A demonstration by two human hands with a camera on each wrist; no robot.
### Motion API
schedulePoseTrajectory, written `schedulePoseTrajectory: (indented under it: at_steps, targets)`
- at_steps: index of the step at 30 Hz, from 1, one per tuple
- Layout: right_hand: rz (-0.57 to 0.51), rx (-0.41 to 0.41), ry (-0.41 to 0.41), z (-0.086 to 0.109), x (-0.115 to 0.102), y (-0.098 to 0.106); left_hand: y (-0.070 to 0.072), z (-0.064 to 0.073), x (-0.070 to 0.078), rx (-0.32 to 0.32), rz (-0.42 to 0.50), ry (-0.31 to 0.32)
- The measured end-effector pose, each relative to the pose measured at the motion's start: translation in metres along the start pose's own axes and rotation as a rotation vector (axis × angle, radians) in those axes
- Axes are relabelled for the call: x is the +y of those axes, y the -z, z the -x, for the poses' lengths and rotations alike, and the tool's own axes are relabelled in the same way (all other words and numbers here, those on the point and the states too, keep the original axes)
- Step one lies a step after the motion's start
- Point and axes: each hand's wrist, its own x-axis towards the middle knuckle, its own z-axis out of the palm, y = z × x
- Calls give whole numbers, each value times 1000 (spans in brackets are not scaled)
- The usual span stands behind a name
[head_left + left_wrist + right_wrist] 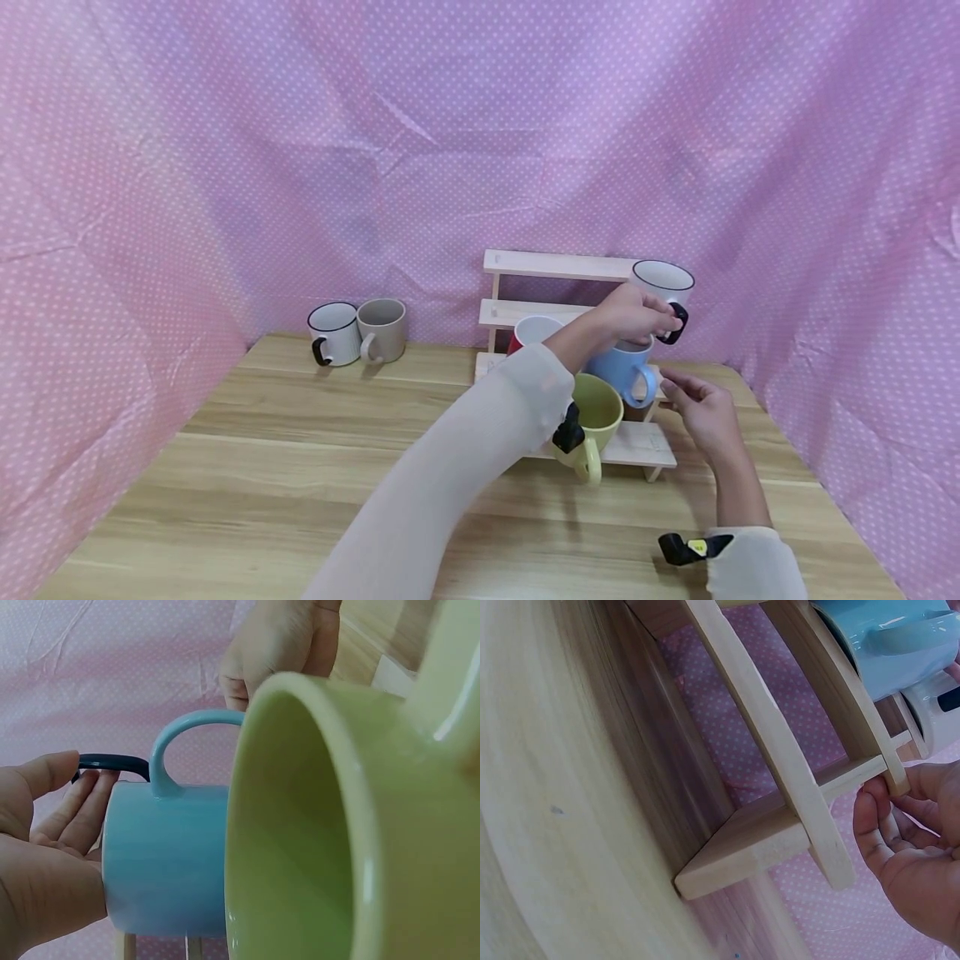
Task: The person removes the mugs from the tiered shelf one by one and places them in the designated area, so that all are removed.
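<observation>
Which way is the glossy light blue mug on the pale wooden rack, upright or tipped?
Upright: the head view shows the light blue mug rim-up; the right wrist view shows its base on the rack.

Both arms in long sleeves, pale cream to off-white, plain fabric. Left sleeve (450, 458) shows at length: smooth along the forearm, a few soft folds near the cuff (553, 385), which ends at the wrist. Right sleeve (759, 571) shows only its end, same pale tone, slightly rumpled. Left hand (637, 315) and right hand (705, 410) bare. Black wrist-worn unit (568, 429) at the left cuff, compact and irregular in outline. Its right counterpart (681, 550) also black, longer in profile, rounded at one end, bearing a small yellow label (697, 547) (dark print on it, too small to read).
</observation>
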Motion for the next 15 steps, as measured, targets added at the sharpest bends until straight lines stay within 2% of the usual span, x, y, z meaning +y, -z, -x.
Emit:
schedulePoseTrajectory:
  at_steps: [6,15]
  targets:
    - [4,-2,-5,0,1,0,-2,-1,0,11,-24,-2]
    - [3,-5,8,1,0,1,-10,-5,0,67,-171,-2]
